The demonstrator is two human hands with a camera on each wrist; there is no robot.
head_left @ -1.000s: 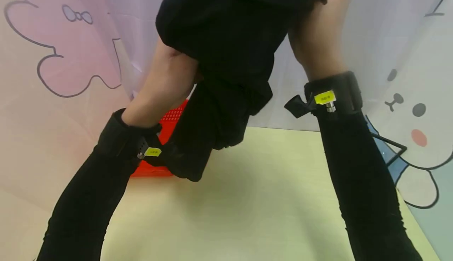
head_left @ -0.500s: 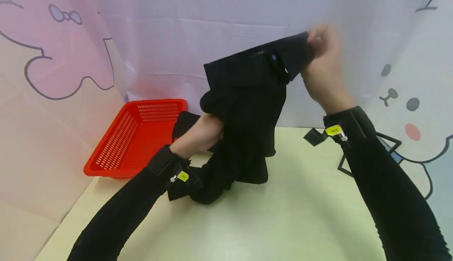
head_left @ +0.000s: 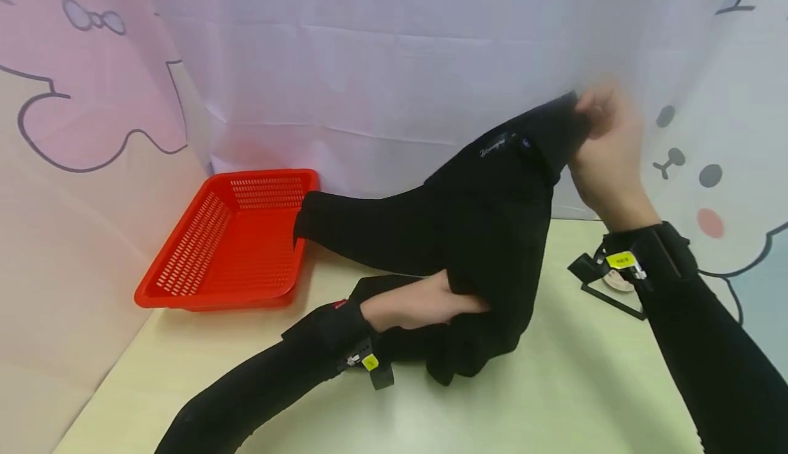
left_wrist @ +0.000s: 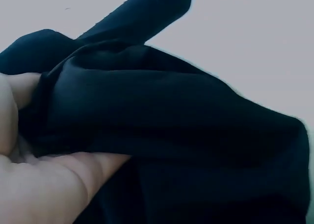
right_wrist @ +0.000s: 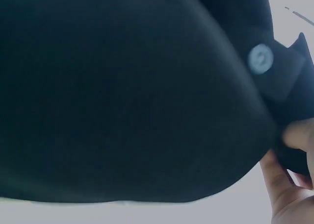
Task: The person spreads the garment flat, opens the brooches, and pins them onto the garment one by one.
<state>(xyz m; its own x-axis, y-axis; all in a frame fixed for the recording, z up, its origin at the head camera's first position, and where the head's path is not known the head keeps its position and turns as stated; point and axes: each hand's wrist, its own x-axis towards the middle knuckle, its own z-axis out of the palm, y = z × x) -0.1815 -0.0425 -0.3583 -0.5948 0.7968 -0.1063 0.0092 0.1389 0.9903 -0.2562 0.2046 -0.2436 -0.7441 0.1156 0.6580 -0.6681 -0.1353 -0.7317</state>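
A black garment [head_left: 492, 215], with a pale script label and a small button near its upper edge, hangs slanted over the table. My right hand [head_left: 609, 146] pinches its raised upper right corner. Lower down, my left hand [head_left: 431, 300] grips a fold, its fingertips hidden in the cloth. In the left wrist view, dark fabric [left_wrist: 147, 111] runs out from between the thumb and fingers. A sleeve-like part stretches left to the basket's right rim. The right wrist view shows a button [right_wrist: 260, 58] close to the pinching fingers [right_wrist: 277, 180].
A red plastic basket [head_left: 258, 249] with perforated sides stands at the table's back left. A small dark-framed object [head_left: 615, 293] lies at the right, partly behind the right wrist. Printed curtains [head_left: 369, 85] enclose the pale table [head_left: 431, 413].
The garment comes down from high up and shifts right, spreading wider. My right hand moves down and right with its corner; my left hand moves down and right. The basket comes into fuller view.
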